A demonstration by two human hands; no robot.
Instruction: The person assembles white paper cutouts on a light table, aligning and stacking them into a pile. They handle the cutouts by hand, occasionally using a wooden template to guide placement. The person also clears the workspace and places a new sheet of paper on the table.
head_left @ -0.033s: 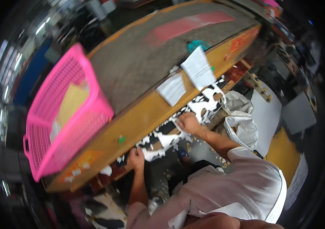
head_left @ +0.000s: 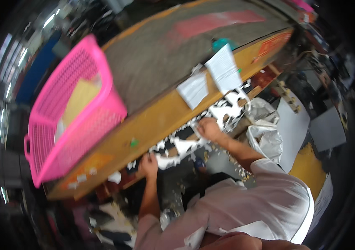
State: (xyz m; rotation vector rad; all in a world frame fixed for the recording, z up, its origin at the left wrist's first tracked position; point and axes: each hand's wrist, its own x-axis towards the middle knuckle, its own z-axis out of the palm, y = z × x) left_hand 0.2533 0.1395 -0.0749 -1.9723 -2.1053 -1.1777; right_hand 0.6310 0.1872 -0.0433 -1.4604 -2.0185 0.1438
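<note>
A white cut-out sheet (head_left: 183, 146), full of holes and ragged edges, stretches along the near side of the wooden bench. My left hand (head_left: 148, 164) has its fingers closed at the sheet's left end. Farther right, my right hand (head_left: 209, 129) is bent over the white material, fingers curled on it, with their tips partly hidden. Beyond that hand, more white cut-out material (head_left: 226, 111) lies bunched beside the bench edge. Small white scraps lie about it on a dark surface.
A pink plastic basket (head_left: 114, 100) holding yellowish pieces stands on the left of the bench (head_left: 144, 129). Two printed white papers (head_left: 224, 68) lie at its edge, near a teal object (head_left: 223, 44). Silvery-white sacks (head_left: 265, 141) stand at right; scraps litter the floor.
The whole view has shifted slightly, so bench and basket sit a little higher and farther right. Both hands stay at the white sheet with little visible movement.
</note>
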